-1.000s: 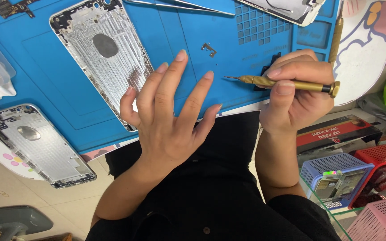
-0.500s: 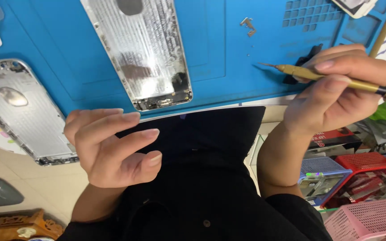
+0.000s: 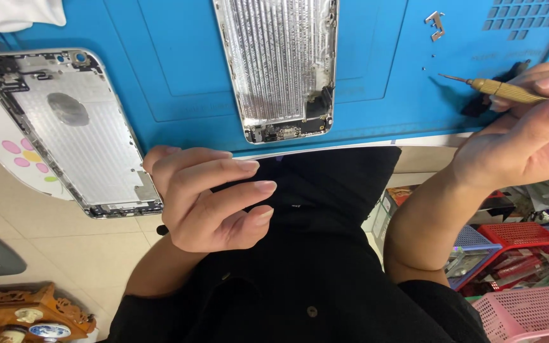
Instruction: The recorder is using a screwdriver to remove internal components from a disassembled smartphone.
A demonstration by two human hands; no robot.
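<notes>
From my remote seat: the right hand (image 3: 528,136) grips a brass-handled screwdriver (image 3: 500,90), tip hovering over the blue mat (image 3: 173,76) at the right. The left hand (image 3: 208,197), empty with fingers loosely curled, hangs off the worktop's near edge, between two stripped phone housings: one (image 3: 71,130) just left, one (image 3: 281,63) beyond.

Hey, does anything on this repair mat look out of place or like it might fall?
Yes. The left phone housing lies askew, its lower end hanging past the edge of the blue mat beside the empty left hand. A small metal bracket and tiny screws lie loose near the screwdriver in the right hand.
</notes>
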